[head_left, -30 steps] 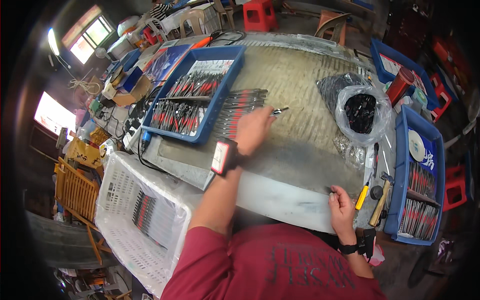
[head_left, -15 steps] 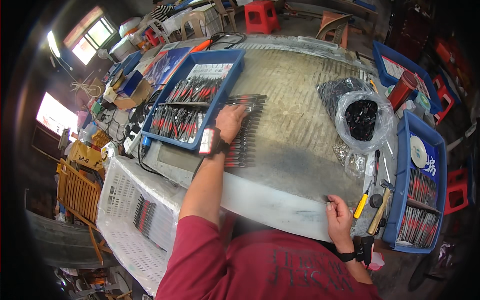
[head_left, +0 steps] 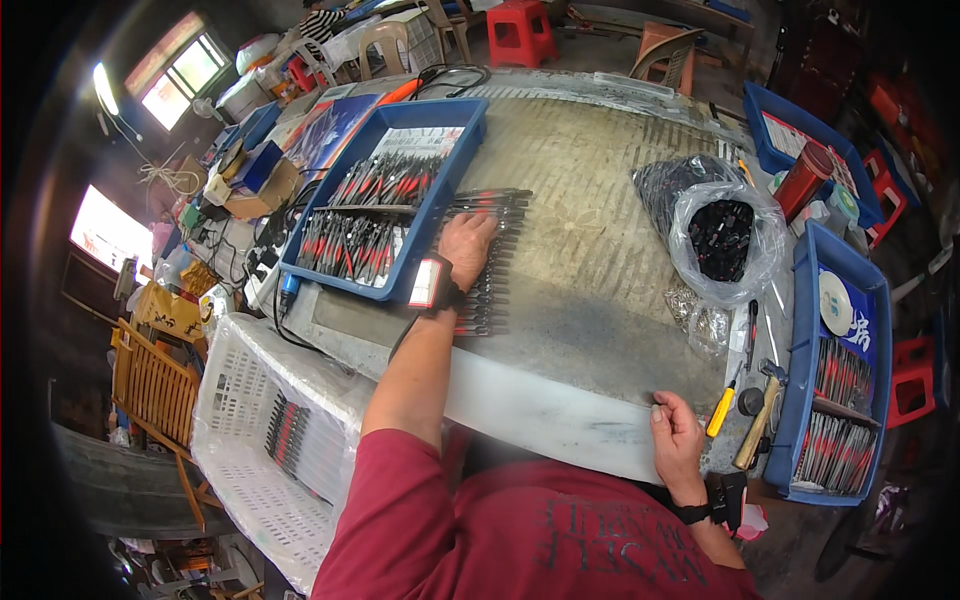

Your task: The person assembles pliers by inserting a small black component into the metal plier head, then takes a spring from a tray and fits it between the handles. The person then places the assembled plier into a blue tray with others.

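A row of slim black-and-red tools (head_left: 488, 285) lies side by side on the workbench, their exact kind too small to make out. My left hand (head_left: 467, 246) rests on the upper part of this row, fingers lying over the tools, tips partly hidden; I see nothing lifted in it. Just left of that hand stands a blue tray (head_left: 478, 125) with two bunches of similar black-and-red tools (head_left: 350, 245). At the bench's near edge my right hand (head_left: 680, 440) is loosely curled, thumb and fingers apart, with no held thing visible. Beside it lies a yellow-handled screwdriver (head_left: 721, 412).
A clear bag of small black parts (head_left: 722, 238) stands at the right, near a hammer (head_left: 760, 425) and another blue tray (head_left: 785, 480) holding tools. At lower left is a white plastic-lined basket (head_left: 235, 385). Red stools (head_left: 520, 32) stand beyond the bench.
My left hand has shifted slightly right over the row, its fingers drawn in a little. The near end of the row has moved slightly. My right hand stays in place.
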Tool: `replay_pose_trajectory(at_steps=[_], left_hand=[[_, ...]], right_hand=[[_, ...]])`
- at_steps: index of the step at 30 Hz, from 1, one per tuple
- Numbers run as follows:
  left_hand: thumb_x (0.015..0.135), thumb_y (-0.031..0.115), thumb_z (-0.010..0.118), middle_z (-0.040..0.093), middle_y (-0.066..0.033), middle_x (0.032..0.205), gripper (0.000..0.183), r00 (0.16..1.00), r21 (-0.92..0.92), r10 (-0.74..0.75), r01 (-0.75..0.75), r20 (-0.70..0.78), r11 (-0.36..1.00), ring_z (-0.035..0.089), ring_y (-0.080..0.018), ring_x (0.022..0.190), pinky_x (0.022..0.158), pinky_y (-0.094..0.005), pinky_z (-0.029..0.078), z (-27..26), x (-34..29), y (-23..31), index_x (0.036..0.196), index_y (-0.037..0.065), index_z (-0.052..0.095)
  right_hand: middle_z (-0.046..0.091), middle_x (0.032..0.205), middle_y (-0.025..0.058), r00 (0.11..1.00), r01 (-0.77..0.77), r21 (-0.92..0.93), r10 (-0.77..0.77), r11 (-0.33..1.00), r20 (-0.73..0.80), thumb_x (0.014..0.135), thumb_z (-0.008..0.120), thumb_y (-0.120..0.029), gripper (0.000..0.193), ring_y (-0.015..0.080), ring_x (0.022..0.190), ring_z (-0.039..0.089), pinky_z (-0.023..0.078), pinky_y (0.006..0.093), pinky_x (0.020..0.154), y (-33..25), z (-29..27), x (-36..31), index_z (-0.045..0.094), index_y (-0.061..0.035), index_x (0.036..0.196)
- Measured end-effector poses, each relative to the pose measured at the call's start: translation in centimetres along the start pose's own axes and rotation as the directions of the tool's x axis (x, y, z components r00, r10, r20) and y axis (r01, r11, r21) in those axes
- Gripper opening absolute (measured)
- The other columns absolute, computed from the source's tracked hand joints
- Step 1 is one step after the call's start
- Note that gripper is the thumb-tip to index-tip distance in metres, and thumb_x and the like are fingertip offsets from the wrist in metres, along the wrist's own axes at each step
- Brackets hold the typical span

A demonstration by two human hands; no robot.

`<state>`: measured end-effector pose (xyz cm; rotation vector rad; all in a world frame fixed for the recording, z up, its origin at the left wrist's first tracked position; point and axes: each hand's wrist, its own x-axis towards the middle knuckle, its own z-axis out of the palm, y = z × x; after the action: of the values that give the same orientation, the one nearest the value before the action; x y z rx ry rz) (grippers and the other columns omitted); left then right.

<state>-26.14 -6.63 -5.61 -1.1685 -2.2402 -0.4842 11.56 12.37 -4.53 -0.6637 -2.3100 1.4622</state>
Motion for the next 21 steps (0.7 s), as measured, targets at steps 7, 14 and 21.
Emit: replay_pose_trajectory(at_steps=[7,14,21], left_hand=[[0.077,0.014,0.065,0.065,-0.0076,0.097,0.02,0.99,0.064,-0.05,0.042,0.128,0.997,0.059,-0.0304,0.094,0.081,-0.041,0.049,0.1,-0.2,-0.4,0.096,0.008,0.061],[0.077,0.024,0.068,0.063,-0.0043,0.085,0.017,0.989,0.105,-0.138,0.133,0.047,0.986,0.058,-0.0256,0.086,0.073,-0.039,0.049,-1.7,0.8,1.1,0.084,0.01,0.061],[0.078,0.016,0.066,0.061,-0.0119,0.077,0.01,0.919,0.069,-0.325,0.347,-0.224,0.935,0.059,-0.0331,0.076,0.07,-0.0425,0.049,-5.7,3.4,-1.2,0.082,0.007,0.065]], right_hand=[[0.06,0.079,0.0054,1.0,0.024,0.063,-0.023,0.998,-0.018,0.089,0.056,-0.008,0.023,0.0113,0.072,0.055,0.046,0.0264,0.067,0.3,0.3,0.0,0.06,-0.0001,0.11],[0.052,0.078,-0.0016,1.0,-0.03,0.263,0.03,0.964,0.002,0.092,0.054,-0.007,0.023,0.0044,0.069,0.045,0.039,0.0194,0.061,1.0,0.5,0.1,0.057,0.0021,0.113],[0.051,0.079,-0.0036,1.0,-0.02,0.31,0.017,0.95,0.011,0.092,0.053,-0.006,0.024,0.0028,0.068,0.043,0.037,0.0175,0.061,1.6,0.5,0.2,0.055,0.003,0.115]])
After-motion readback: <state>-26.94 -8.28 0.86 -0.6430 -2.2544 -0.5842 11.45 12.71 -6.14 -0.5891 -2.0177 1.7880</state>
